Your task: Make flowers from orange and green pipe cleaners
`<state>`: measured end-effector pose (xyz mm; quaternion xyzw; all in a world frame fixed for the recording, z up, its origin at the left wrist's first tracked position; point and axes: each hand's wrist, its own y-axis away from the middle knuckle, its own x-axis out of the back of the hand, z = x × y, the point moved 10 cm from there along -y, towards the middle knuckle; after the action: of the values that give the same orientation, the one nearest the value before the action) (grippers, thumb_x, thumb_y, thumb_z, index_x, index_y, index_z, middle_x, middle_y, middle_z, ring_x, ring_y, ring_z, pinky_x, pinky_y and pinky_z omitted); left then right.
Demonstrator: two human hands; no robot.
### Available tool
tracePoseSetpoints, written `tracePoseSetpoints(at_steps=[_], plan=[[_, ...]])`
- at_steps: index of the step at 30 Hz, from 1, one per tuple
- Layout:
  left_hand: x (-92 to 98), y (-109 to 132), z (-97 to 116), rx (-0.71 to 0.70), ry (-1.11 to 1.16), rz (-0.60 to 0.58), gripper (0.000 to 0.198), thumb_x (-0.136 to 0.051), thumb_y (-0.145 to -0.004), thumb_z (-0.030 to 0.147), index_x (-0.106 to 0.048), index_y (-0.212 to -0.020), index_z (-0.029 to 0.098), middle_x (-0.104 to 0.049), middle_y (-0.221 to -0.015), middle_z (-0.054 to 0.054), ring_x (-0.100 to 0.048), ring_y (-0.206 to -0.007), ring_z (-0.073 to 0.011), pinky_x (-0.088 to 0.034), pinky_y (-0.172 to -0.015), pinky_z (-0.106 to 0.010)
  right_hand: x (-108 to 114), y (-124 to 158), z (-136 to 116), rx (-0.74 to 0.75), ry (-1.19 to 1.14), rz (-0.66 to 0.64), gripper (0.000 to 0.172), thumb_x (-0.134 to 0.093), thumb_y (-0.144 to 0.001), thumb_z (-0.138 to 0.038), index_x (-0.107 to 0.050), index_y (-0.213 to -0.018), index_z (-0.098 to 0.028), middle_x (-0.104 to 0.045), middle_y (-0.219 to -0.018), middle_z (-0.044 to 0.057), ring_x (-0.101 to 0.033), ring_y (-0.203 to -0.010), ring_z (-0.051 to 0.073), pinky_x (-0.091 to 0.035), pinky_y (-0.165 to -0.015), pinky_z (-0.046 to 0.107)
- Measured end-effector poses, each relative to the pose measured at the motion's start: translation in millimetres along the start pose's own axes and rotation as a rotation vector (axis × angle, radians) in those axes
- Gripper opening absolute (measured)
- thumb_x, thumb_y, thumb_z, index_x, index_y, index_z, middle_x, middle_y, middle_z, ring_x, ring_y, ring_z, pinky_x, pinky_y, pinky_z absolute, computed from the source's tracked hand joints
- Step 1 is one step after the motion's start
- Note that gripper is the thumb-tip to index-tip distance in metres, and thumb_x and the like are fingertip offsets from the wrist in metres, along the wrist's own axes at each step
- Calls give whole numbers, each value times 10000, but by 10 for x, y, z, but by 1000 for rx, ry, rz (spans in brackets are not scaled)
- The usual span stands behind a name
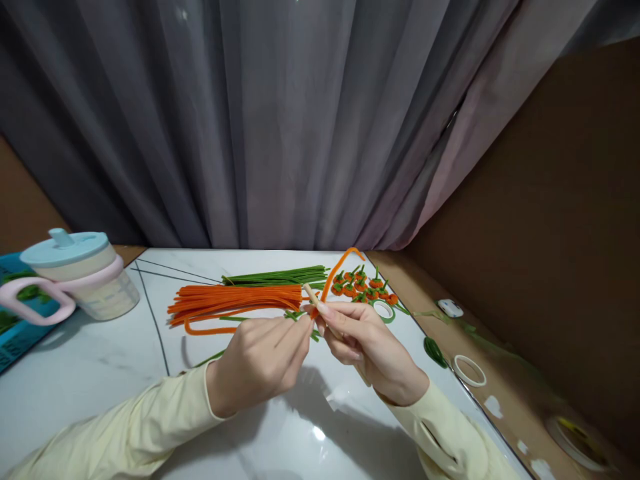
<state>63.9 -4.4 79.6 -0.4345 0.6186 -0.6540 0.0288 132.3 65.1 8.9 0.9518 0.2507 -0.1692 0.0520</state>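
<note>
Over a white marble table (100, 373), my left hand (260, 363) is closed, pinching an orange pipe cleaner (340, 263) that arcs up and to the right. My right hand (367, 347) is closed round a thin wooden stick (313, 297), whose tip points up-left where the pipe cleaner meets it. Behind the hands lie a bundle of orange pipe cleaners (235, 300) and a bundle of green pipe cleaners (280, 275). Several small orange pieces with green stems (363, 283) sit at the right.
A cup with a blue lid and pink handle (75, 273) stands at the left beside a blue box (15, 320). Tape rolls (469, 370) lie along the brown ledge at the right, one (384, 310) on the table. A grey curtain (280, 120) hangs behind.
</note>
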Motion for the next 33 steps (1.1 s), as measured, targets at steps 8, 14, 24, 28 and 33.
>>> tracePoseSetpoints(at_steps=[8, 14, 24, 28, 33], plan=[[2, -10, 22, -29, -22, 8, 162, -469, -853, 62, -620, -796, 57, -531, -479, 5, -463, -401, -116, -308, -406, -265, 12, 20, 24, -27, -31, 17, 278, -640, -814, -326, -554, -650, -119, -290, -438, -89, -167, -369, 7, -74, -356, 171], [38, -21, 68, -44, 37, -1, 166, -473, -842, 61, -619, -765, 77, -529, -479, 3, -439, -404, -118, -282, -409, -271, -18, 7, 59, -64, -123, -32, 209, -685, -761, -295, -625, -727, -97, -411, -498, -58, -192, -358, -10, -84, -353, 166], [1, -9, -97, 123, 304, -53, 161, -480, -853, 89, -629, -792, 106, -558, -519, -1, -465, -424, -97, -339, -420, -235, 22, 61, -37, -55, -28, -29, 193, -693, -756, -278, -659, -721, -92, -413, -553, -42, -215, -384, -11, -78, -373, 183], [-32, -19, -185, 235, 461, -92, 179, -473, -864, 108, -638, -794, 116, -614, -588, -27, -514, -458, -94, -401, -444, -208, 39, 64, -82, -40, -2, 2, 208, -675, -774, -289, -639, -698, -99, -414, -541, -46, -218, -381, -8, -85, -375, 184], [-8, -22, -187, 235, 449, -99, 185, -468, -872, 102, -645, -824, 122, -654, -649, -47, -572, -509, -108, -453, -491, -204, 45, 47, -64, -43, -15, 10, 229, -679, -765, -289, -606, -651, -104, -424, -530, -48, -224, -373, -8, -86, -372, 181]])
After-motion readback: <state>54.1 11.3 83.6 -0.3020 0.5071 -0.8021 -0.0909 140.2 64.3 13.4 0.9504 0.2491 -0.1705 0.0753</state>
